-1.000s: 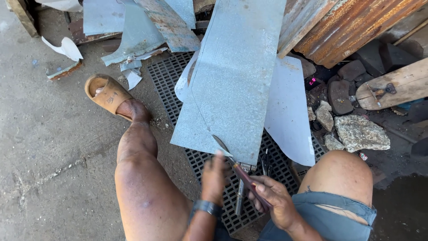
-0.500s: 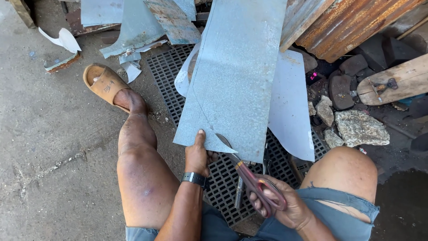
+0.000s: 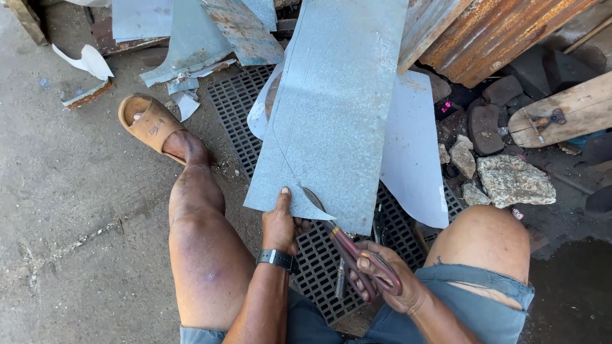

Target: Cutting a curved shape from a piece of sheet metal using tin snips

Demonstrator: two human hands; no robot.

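Observation:
A long grey galvanised metal sheet [image 3: 338, 108] leans from the top of the head view down towards me. My left hand [image 3: 280, 223] grips its near left corner, thumb on top, with a dark watch on the wrist. My right hand [image 3: 382, 277] is closed around the dark red handles of tin snips [image 3: 338, 239]. Their blades bite into the sheet's near edge, just right of my left thumb, beside a curved scribed line.
A black metal grate [image 3: 319, 261] lies under the sheet between my bare knees. A white sheet [image 3: 414, 159] rests behind on the right. Stones [image 3: 513, 181], a wooden board [image 3: 567, 114] and rusty corrugated metal [image 3: 503, 32] sit to the right, metal offcuts [image 3: 191, 44] at top left.
My left hand went from near the snips to gripping the sheet's corner. The snips' blades have moved up into the sheet's edge.

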